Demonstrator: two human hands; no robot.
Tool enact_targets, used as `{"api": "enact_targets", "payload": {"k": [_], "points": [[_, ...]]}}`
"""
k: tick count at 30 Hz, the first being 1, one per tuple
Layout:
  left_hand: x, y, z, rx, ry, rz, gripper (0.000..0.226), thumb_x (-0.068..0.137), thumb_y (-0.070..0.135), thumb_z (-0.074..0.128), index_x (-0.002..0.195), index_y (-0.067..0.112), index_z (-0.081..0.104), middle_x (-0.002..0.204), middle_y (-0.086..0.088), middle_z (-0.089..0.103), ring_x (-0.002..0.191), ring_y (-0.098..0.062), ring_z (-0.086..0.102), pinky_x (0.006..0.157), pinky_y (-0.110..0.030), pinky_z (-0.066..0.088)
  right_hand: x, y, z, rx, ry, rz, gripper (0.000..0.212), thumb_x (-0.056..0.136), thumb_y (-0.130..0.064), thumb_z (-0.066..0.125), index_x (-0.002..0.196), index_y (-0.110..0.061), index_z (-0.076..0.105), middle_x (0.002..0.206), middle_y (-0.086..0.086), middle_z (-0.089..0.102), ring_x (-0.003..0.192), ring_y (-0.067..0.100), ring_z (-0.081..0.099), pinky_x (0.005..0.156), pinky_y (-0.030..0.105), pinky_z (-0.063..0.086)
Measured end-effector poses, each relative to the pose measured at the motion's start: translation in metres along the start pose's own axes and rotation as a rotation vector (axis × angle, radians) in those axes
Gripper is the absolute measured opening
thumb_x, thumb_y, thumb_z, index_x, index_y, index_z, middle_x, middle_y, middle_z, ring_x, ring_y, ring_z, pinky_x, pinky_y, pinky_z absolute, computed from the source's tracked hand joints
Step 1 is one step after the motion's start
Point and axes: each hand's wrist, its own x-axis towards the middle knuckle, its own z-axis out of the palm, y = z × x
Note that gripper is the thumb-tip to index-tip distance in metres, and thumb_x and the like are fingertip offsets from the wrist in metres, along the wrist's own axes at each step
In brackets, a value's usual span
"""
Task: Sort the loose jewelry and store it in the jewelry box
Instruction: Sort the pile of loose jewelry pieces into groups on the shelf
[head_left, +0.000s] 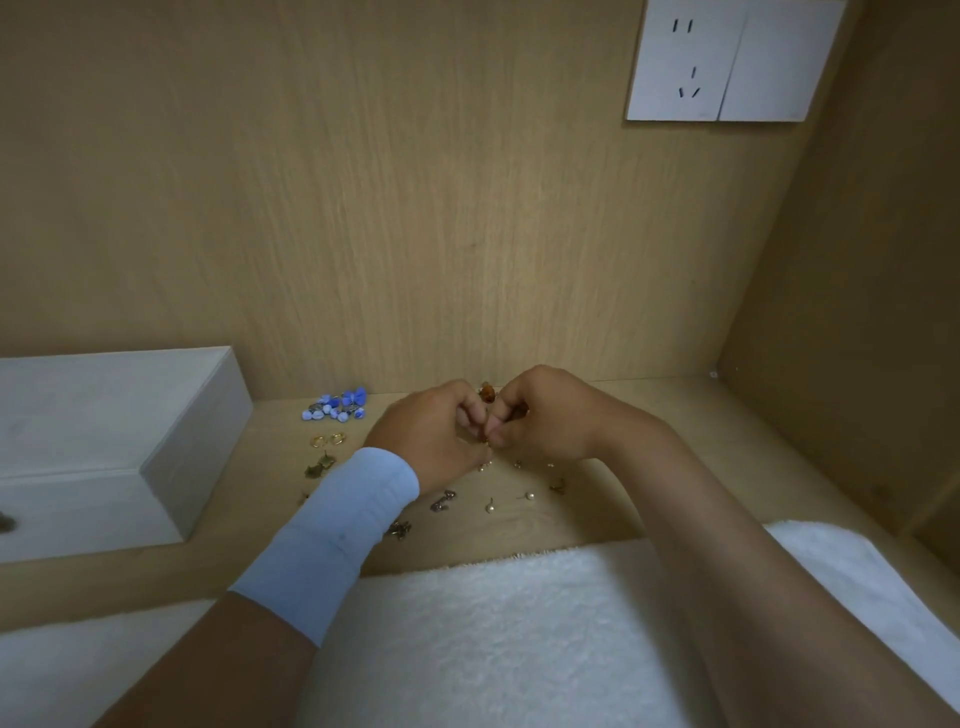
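1. Pinching a tiny piece together, the left hand (431, 428) and right hand (545, 415) meet fingertip to fingertip above the shelf (675, 431); what they pinch is too small to identify, and it could slip and scatter.
2. The loose jewelry lies sorted in small groups: blue pieces (340, 405), gold hoops (327, 440), pearl studs (509, 501). A sweeping sleeve (337, 530) could mix them.
3. The jewelry box (104, 441) sits closed at left.

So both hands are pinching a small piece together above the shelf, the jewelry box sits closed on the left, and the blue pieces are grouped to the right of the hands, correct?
Not quite. The head view shows the blue pieces grouped left of the hands, between them and the jewelry box. The rest holds: the left hand and right hand pinch a small piece together, and the box sits closed on the left.
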Motion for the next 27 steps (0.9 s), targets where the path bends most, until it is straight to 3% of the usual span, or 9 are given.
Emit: {"api": "enact_targets", "payload": {"k": [3, 7, 11, 14, 17, 20, 24, 27], "points": [[0.002, -0.002, 0.0, -0.075, -0.023, 0.014, 0.027, 0.072, 0.028, 0.082, 0.087, 0.033, 0.061, 0.083, 0.017, 0.064, 0.072, 0.003, 0.054, 0.072, -0.02, 0.045, -0.002, 0.003, -0.005, 0.009, -0.03, 0.006, 0.013, 0.078, -0.015, 0.081, 0.08, -0.027, 0.079, 0.071, -0.016, 0.071, 0.072, -0.004, 0.063, 0.077, 0.021, 0.053], [0.004, -0.01, -0.014, -0.19, -0.058, 0.032, 0.019, 0.081, 0.018, 0.076, 0.087, 0.034, 0.067, 0.089, 0.012, 0.07, 0.073, 0.0, 0.059, 0.077, -0.02, 0.052, -0.005, 0.007, -0.017, -0.085, -0.031, 0.061, 0.013, 0.078, -0.015, 0.081, 0.08, -0.027, 0.079, 0.071, -0.017, 0.071, 0.073, -0.004, 0.064, 0.074, 0.019, 0.049], [0.001, -0.015, -0.03, -0.113, -0.054, 0.032, 0.019, 0.084, 0.016, 0.071, 0.084, 0.035, 0.07, 0.079, 0.015, 0.069, 0.067, 0.005, 0.057, 0.071, -0.018, 0.048, -0.006, 0.004, -0.014, -0.17, -0.102, 0.115, 0.012, 0.071, -0.023, 0.086, 0.08, -0.029, 0.08, 0.082, -0.016, 0.074, 0.083, -0.001, 0.066, 0.08, 0.024, 0.055], [-0.008, -0.002, -0.03, -0.049, -0.193, 0.069, 0.015, 0.081, 0.018, 0.074, 0.084, 0.033, 0.074, 0.075, 0.016, 0.069, 0.062, 0.01, 0.054, 0.068, -0.014, 0.042, -0.004, 0.003, -0.006, -0.238, -0.093, 0.12, 0.012, 0.07, -0.024, 0.084, 0.077, -0.032, 0.08, 0.08, -0.016, 0.074, 0.082, 0.002, 0.067, 0.084, 0.033, 0.058], [-0.015, 0.01, -0.024, 0.054, -0.326, 0.097, 0.013, 0.075, 0.028, 0.08, 0.086, 0.034, 0.076, 0.08, 0.019, 0.07, 0.065, 0.012, 0.056, 0.066, -0.011, 0.041, -0.006, -0.001, -0.01, -0.249, -0.076, 0.114, 0.008, 0.073, -0.023, 0.084, 0.077, -0.03, 0.08, 0.081, -0.014, 0.074, 0.083, 0.003, 0.067, 0.083, 0.032, 0.058], [-0.019, 0.014, -0.016, 0.19, -0.368, 0.136, 0.014, 0.073, 0.035, 0.08, 0.087, 0.036, 0.077, 0.079, 0.023, 0.07, 0.069, 0.011, 0.058, 0.069, -0.014, 0.043, -0.013, -0.007, -0.022, -0.191, -0.042, 0.092, 0.007, 0.076, -0.022, 0.083, 0.078, -0.027, 0.08, 0.074, -0.015, 0.072, 0.074, -0.003, 0.065, 0.073, 0.024, 0.055], [-0.02, 0.018, -0.008, 0.226, -0.329, 0.149, 0.009, 0.076, 0.034, 0.077, 0.086, 0.034, 0.077, 0.084, 0.02, 0.072, 0.081, 0.003, 0.064, 0.078, -0.018, 0.049, -0.029, -0.015, -0.032, -0.151, -0.098, 0.113, 0.005, 0.079, -0.017, 0.082, 0.081, -0.02, 0.078, 0.047, -0.019, 0.059, 0.04, -0.008, 0.052, 0.046, 0.01, 0.038], [-0.02, 0.023, -0.001, 0.204, -0.303, 0.141, 0.009, 0.077, 0.033, 0.076, 0.086, 0.036, 0.077, 0.085, 0.02, 0.072, 0.083, 0.003, 0.063, 0.079, -0.02, 0.05, -0.04, -0.013, -0.028, -0.185, -0.177, 0.146, 0.008, 0.076, -0.016, 0.083, 0.081, -0.021, 0.078, 0.049, -0.018, 0.061, 0.043, -0.007, 0.054, 0.048, 0.012, 0.04]]}}
